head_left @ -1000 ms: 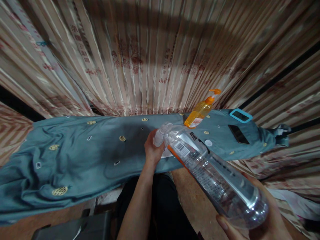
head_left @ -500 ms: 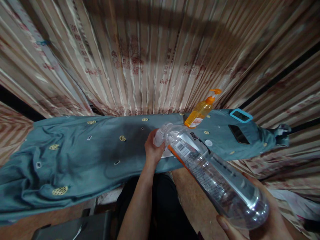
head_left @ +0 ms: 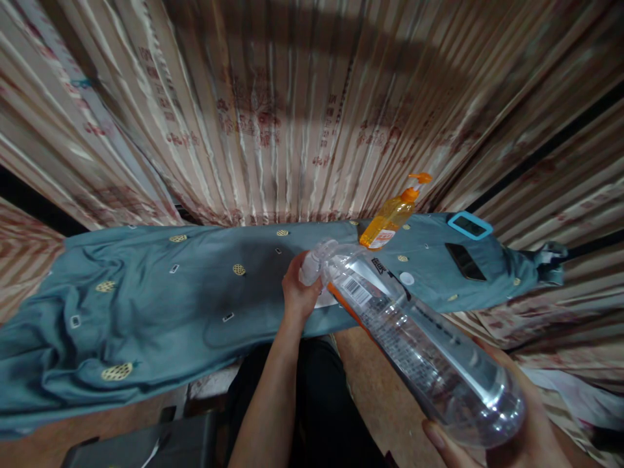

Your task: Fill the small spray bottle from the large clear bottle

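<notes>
A big clear plastic bottle (head_left: 419, 351) is held slantwise over a blue-green cloth (head_left: 160, 286).
Its narrow top is wrapped by the curled fingers of the left hand (head_left: 299, 292); its round bottom is cupped by the right hand (head_left: 529, 422), spread wide, fingers partly hidden. Past it, an orange-topped pump bottle (head_left: 387, 221) of orange liquid is stood on the cloth.

The held bottle (head_left: 404, 331) is between the hands (head_left: 298, 296), before the pump bottle (head_left: 390, 218) on the cloth (head_left: 160, 286).
</notes>
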Available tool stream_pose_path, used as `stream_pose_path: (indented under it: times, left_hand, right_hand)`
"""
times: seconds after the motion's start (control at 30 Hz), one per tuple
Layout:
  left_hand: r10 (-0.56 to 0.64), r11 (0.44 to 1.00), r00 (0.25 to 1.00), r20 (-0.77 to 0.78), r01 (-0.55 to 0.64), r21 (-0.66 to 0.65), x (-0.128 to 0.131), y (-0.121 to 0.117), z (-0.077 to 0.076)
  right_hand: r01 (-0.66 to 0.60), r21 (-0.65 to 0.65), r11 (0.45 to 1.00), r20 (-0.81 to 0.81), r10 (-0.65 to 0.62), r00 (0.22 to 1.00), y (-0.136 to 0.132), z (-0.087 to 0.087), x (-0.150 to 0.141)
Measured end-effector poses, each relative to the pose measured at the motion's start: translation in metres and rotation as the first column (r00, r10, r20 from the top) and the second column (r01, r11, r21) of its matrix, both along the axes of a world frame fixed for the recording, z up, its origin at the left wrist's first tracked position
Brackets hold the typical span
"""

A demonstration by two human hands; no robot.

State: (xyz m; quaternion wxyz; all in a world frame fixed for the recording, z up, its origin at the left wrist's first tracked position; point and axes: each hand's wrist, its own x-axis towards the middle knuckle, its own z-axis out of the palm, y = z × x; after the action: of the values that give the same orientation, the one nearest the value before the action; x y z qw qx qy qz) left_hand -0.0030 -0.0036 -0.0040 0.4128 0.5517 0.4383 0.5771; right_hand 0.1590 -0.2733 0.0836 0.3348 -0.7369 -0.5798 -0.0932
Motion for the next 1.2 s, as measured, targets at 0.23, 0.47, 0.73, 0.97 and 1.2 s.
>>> stream_pose_path:
  times: [0.23, 0.47, 0.73, 0.97, 1.2]
  left_hand:
    - [0.001, 1.000, 1.000, 0.017, -0.001, -0.001, 0.0007, 0.0003, -0.0010]
    - [0.005, 1.000, 1.000, -0.004, -0.005, -0.007, 0.0003, 0.0000, -0.0001]
    - [0.004, 1.000, 1.000, 0.013, -0.004, 0.021, 0.0007, -0.0003, -0.0004]
    - [0.002, 1.000, 1.000, 0.003, -0.002, -0.004, 0.0001, 0.0000, 0.0000]
    - [-0.004, 1.000, 0.999, 0.037, 0.004, -0.002, 0.0005, -0.0004, 0.0006]
  right_hand:
    - [-0.015, 0.011, 1.000, -0.037, 0.015, 0.999, -0.0013, -0.0020, -0.0003]
    - [0.002, 0.021, 1.000, -0.038, -0.001, 0.999, 0.0012, -0.0027, -0.0012]
    - [-0.007, -0.009, 1.000, -0.034, 0.007, 0.999, -0.0009, -0.0008, 0.0015]
    - [-0.002, 0.020, 1.000, -0.121, 0.004, 0.993, -0.0035, -0.0062, 0.0012]
    - [-0.020, 0.010, 1.000, -0.111, 0.021, 0.994, -0.0037, -0.0051, 0.0019]
